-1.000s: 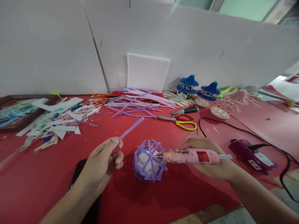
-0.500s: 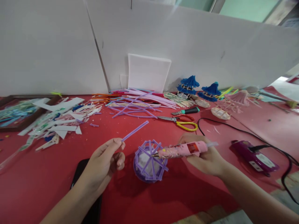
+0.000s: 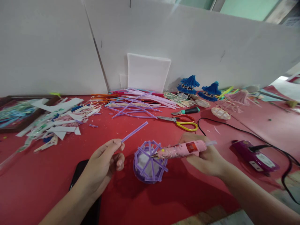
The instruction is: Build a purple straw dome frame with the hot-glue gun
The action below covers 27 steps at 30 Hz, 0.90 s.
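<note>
Between thumb and forefinger my left hand [image 3: 106,162] pinches a purple pipe cleaner [image 3: 134,132], which points up and to the right. My right hand [image 3: 206,159] is wrapped round a pink hot glue gun [image 3: 180,150] with a clear glue stick at its back end. The nozzle is at the hub of a small round frame [image 3: 152,170] made of purple strips laid like spokes. White material shows inside this frame, which stands on the red table in front of me. I cannot tell whether the nozzle touches it.
Behind lie loose pipe cleaners [image 3: 140,101], scissors [image 3: 185,125] and a utility knife [image 3: 187,111]. Scraps [image 3: 63,118] fill the left. Blue-roofed models [image 3: 189,86] stand back right. A purple power strip [image 3: 255,156] with a black cable is at right, and a dark phone-like object [image 3: 78,172] lies under my left arm.
The whole view has shifted very slightly. Both hands hold nearly the same position, with the glue gun's nozzle still at the hub of the purple frame.
</note>
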### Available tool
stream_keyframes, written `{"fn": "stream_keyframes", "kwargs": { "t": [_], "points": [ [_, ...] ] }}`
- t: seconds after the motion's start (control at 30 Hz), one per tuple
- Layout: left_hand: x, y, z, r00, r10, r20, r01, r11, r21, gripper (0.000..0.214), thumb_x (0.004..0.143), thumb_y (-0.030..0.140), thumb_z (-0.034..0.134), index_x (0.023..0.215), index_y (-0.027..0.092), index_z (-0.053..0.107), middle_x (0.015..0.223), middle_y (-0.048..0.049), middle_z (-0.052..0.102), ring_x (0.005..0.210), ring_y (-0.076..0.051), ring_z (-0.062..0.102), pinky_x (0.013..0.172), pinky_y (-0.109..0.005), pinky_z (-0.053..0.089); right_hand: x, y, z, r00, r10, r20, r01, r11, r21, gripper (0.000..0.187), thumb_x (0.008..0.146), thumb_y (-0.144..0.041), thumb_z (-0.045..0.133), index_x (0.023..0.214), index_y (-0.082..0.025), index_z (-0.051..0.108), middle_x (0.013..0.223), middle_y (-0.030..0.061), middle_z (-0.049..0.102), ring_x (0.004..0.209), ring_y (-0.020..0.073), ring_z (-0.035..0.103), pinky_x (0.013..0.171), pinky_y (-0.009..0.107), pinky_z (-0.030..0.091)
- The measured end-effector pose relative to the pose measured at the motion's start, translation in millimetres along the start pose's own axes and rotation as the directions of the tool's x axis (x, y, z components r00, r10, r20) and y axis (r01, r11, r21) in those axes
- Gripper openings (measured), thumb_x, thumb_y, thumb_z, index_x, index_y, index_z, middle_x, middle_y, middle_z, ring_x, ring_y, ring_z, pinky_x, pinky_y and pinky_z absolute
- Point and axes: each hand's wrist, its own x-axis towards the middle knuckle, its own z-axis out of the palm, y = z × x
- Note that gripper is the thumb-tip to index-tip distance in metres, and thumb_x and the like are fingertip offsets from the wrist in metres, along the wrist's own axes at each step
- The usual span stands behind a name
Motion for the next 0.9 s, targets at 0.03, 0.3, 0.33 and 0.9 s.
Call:
{"fn": "stream_keyframes", "kwargs": {
  "t": [0.03,0.3,0.33,0.9],
  "points": [
    [-0.1,-0.1,0.1,1.0,0.0,-0.002,0.0,1.0,0.0,0.02,0.07,0.033,0.073,0.066,0.017,0.061,0.07,0.007,0.055,0.04,-0.002,0.042,0.036,-0.015,0.035,-0.3,0.3,0.2,1.0,0.004,0.004,-0.004,1.0,-0.004,0.016,0.068,-0.012,0.045,0.061,-0.022,0.034,0.055,-0.0028,0.04,0.049,0.0113,0.038,0.046,0.026,0.029],
    [0.8,-0.3,-0.9,1.0,-0.001,-0.007,0.001,1.0,0.004,0.021,0.07,0.033,0.073,0.066,0.016,0.06,0.07,0.0064,0.055,0.04,-0.002,0.042,0.036,-0.015,0.035,-1.9,0.7,0.4,1.0,-0.014,0.002,0.014,1.0,-0.017,0.019,0.068,-0.012,0.044,0.061,-0.023,0.03,0.055,-0.0033,0.038,0.049,0.0111,0.036,0.047,0.026,0.027],
    [0.8,-0.2,-1.4,1.0,-0.001,-0.004,0.001,1.0,0.005,0.021,0.07,0.033,0.073,0.066,0.016,0.06,0.071,0.0062,0.055,0.041,-0.002,0.042,0.036,-0.015,0.035,-1.6,0.2,0.1,1.0,-0.011,0.004,0.011,1.0,-0.016,0.019,0.068,-0.012,0.044,0.061,-0.023,0.03,0.055,-0.0033,0.038,0.049,0.0111,0.035,0.046,0.026,0.027],
    [1.0,-0.3,-1.9,1.0,-0.007,-0.012,0.007,1.0,0.004,0.02,0.07,0.032,0.072,0.065,0.017,0.06,0.071,0.0066,0.055,0.041,-0.002,0.043,0.036,-0.016,0.035,-3.5,2.8,-2.7,0.999,0.041,-0.001,-0.041,0.999,-0.031,0.019,0.069,-0.015,0.048,0.058,-0.022,0.034,0.054,-0.0025,0.041,0.048,0.0111,0.036,0.046,0.026,0.026]
  ]
}}
